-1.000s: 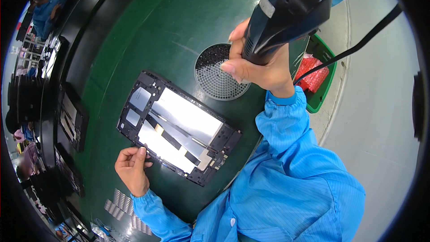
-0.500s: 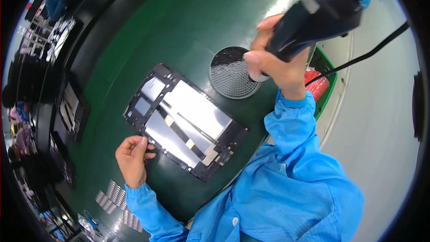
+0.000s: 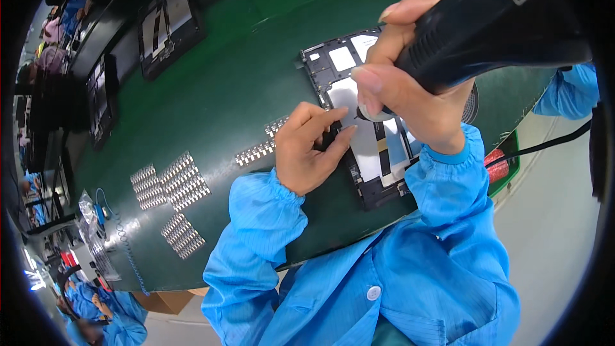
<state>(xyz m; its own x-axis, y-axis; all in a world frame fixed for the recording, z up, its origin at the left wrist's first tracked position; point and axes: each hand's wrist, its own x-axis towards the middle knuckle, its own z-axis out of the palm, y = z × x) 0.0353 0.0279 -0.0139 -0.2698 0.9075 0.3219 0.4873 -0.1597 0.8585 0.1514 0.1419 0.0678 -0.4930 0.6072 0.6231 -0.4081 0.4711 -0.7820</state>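
Note:
My right hand (image 3: pixel 419 86) grips a black electric screwdriver (image 3: pixel 487 35) and holds it over a flat tablet-like device chassis (image 3: pixel 365 147). The chassis has a dark frame, silver plates and dark strips, and my right hand hides part of it. The driver's tip end is down by the chassis's left side; whether it touches a screw is not visible. My left hand (image 3: pixel 304 147) is at the left edge of the chassis, thumb and forefinger apart close to the tip. Behind my right wrist, a round grey tray (image 3: pixel 471 106) is mostly hidden.
Rows of small metal parts (image 3: pixel 186 182) lie left on the green table (image 3: pixel 237 83). Similar chassis (image 3: pixel 170 22) sit at the far left. A coiled blue cord (image 3: pixel 128 250) lies near the left edge. At right are a green bin (image 3: pixel 516 147), red wrap (image 3: pixel 496 165) and a black cable (image 3: pixel 544 144).
My right hand has brought the screwdriver from the round tray to over the chassis. My left hand has moved toward the tip, its fingers parting. The view has turned, shifting the table's contents.

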